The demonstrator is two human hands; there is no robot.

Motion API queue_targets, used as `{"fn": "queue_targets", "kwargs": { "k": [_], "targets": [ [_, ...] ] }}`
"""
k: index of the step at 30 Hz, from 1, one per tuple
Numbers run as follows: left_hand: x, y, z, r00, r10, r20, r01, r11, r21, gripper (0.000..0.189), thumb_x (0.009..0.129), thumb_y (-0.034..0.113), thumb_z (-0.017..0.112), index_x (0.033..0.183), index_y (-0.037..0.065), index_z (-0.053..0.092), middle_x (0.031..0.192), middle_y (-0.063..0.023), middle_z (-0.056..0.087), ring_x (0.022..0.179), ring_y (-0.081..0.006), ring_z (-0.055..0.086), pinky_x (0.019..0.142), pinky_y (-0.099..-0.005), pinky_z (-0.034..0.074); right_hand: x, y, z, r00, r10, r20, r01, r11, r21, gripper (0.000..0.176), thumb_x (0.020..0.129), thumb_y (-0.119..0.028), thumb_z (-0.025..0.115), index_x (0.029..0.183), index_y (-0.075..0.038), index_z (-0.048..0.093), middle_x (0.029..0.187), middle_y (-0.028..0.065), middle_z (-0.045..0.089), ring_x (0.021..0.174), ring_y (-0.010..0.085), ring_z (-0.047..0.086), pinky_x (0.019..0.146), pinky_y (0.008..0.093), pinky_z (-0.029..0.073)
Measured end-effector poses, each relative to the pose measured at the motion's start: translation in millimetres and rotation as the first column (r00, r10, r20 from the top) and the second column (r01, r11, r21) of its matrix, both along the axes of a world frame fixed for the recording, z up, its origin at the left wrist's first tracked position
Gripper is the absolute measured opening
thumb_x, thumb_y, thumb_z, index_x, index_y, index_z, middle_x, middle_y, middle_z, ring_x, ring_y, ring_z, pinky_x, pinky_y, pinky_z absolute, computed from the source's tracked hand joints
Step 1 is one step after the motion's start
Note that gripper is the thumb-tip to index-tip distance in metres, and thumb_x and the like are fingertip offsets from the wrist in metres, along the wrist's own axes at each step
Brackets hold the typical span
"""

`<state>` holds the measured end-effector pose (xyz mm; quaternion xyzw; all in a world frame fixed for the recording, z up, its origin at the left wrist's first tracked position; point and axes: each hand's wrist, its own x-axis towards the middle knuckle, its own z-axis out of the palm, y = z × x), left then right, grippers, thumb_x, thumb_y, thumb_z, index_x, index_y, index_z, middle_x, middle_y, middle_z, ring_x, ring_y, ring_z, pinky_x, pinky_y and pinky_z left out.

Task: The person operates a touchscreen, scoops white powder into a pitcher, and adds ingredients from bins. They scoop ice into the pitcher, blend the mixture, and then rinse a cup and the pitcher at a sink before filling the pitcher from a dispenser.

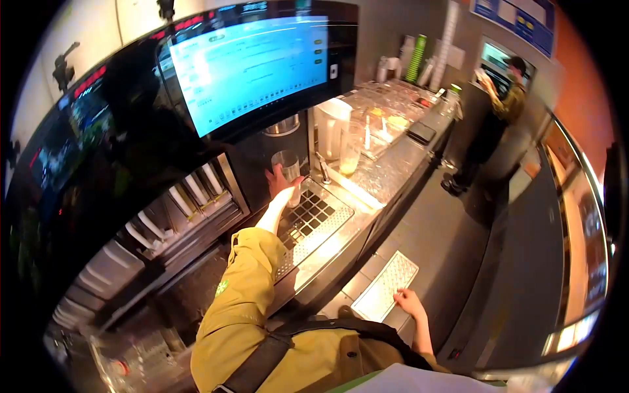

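Yellow sleeve [246, 288], cup [287, 167], steel counter [393, 173], screen [255, 65]

The person wears a mustard-yellow jacket [242, 308] with a small green-and-white badge [223, 287] on its left sleeve and a dark strap [262, 367] across it.

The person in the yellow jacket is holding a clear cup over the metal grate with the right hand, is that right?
Not quite. In the head view it is the left hand, at the end of the yellow sleeve, that holds the cup over the grate. The right hand hangs low at the person's side and holds nothing.
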<state>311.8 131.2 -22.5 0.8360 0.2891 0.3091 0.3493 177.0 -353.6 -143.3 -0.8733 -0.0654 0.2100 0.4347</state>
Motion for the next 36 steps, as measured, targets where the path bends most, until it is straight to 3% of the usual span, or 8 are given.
{"fn": "queue_targets", "kwargs": {
  "k": [5, 10, 15, 21, 25, 27, 32, 36],
  "targets": [
    [6, -19, -8, 0.978, 0.112, 0.178, -0.105, 0.993, -0.050, 0.081, 0.055, 0.045, 0.078, 0.110, 0.001, 0.038, 0.107, -0.0192, 0.047, 0.098, -0.0362, 0.049, 0.080, -0.0404, 0.043, 93, -8, -30, 0.975, 0.089, -0.202, -0.101, 0.994, -0.052, 0.043, 0.077, -0.026, 0.060, 0.106, 0.006, 0.054, 0.078, 0.0172, 0.063, 0.068, 0.0201, 0.062, 0.064, 0.0315, 0.048],
    [-21, -20, -31, 0.893, 0.218, 0.393, -0.199, 0.976, -0.088, 0.068, 0.056, 0.028, 0.081, 0.103, 0.001, 0.041, 0.103, -0.0156, 0.055, 0.093, -0.0251, 0.057, 0.079, -0.0333, 0.047, 192, 78, 13, 0.843, 0.490, 0.221, -0.491, 0.869, -0.056, 0.037, 0.080, -0.019, 0.058, 0.105, 0.006, 0.053, 0.075, 0.0114, 0.061, 0.066, 0.0126, 0.057, 0.060, 0.0252, 0.044],
    [-124, -38, -6, 0.714, 0.319, 0.623, -0.149, 0.939, -0.310, 0.053, 0.059, 0.015, 0.079, 0.096, 0.000, 0.044, 0.103, -0.0152, 0.056, 0.090, -0.0198, 0.056, 0.081, -0.0324, 0.046, 233, 198, 33, 0.671, 0.715, 0.197, -0.737, 0.673, 0.067, 0.033, 0.081, -0.018, 0.057, 0.104, 0.005, 0.054, 0.082, 0.0109, 0.062, 0.074, 0.0136, 0.058, 0.066, 0.0267, 0.045],
    [-330, -60, 56, 0.675, 0.618, 0.403, -0.648, 0.758, -0.076, 0.043, 0.064, 0.005, 0.068, 0.084, 0.009, 0.029, 0.083, -0.0035, 0.044, 0.081, -0.0139, 0.047, 0.075, -0.0319, 0.044, 107, 367, 51, 0.119, 0.923, 0.365, -0.991, 0.088, 0.102, 0.036, 0.080, -0.023, 0.054, 0.106, 0.001, 0.054, 0.093, 0.0187, 0.060, 0.083, 0.0250, 0.059, 0.072, 0.0330, 0.046],
    [-474, -44, 37, 0.430, 0.736, 0.523, -0.857, 0.515, -0.021, 0.055, 0.058, 0.023, 0.080, 0.091, 0.002, 0.042, 0.102, -0.0149, 0.058, 0.089, -0.0205, 0.057, 0.079, -0.0314, 0.045, -35, 464, 16, -0.190, 0.955, 0.229, -0.952, -0.236, 0.196, 0.026, 0.081, -0.019, 0.052, 0.099, 0.000, 0.056, 0.081, 0.0117, 0.063, 0.070, 0.0185, 0.057, 0.067, 0.0317, 0.047],
    [-541, -39, 44, 0.239, 0.929, 0.281, -0.970, 0.218, 0.105, 0.054, 0.057, 0.029, 0.081, 0.084, 0.003, 0.043, 0.092, -0.0130, 0.062, 0.082, -0.0190, 0.057, 0.072, -0.0283, 0.044, -117, 499, 27, -0.252, 0.958, 0.137, -0.951, -0.272, 0.146, 0.024, 0.077, -0.013, 0.053, 0.098, -0.002, 0.059, 0.086, 0.0120, 0.062, 0.075, 0.0224, 0.060, 0.069, 0.0308, 0.047],
    [-662, 18, 35, 0.168, 0.963, 0.212, -0.975, 0.131, 0.179, 0.054, 0.061, 0.032, 0.079, 0.086, 0.002, 0.041, 0.097, -0.0147, 0.061, 0.088, -0.0218, 0.057, 0.078, -0.0306, 0.044, -268, 594, -66, -0.288, 0.679, 0.675, -0.957, -0.182, -0.225, 0.022, 0.075, -0.017, 0.056, 0.093, -0.004, 0.061, 0.088, 0.0140, 0.059, 0.084, 0.0271, 0.057, 0.073, 0.0365, 0.046],
    [-711, 73, 15, 0.289, 0.945, 0.152, -0.941, 0.251, 0.228, 0.067, 0.055, 0.043, 0.080, 0.090, -0.001, 0.044, 0.088, -0.0144, 0.058, 0.079, -0.0246, 0.056, 0.073, -0.0326, 0.044, -315, 615, -109, -0.378, 0.858, 0.347, -0.749, -0.062, -0.660, 0.067, 0.073, -0.039, 0.063, 0.119, 0.002, 0.037, 0.108, 0.0175, 0.051, 0.103, 0.0270, 0.050, 0.083, 0.0360, 0.043]
  ]
}}
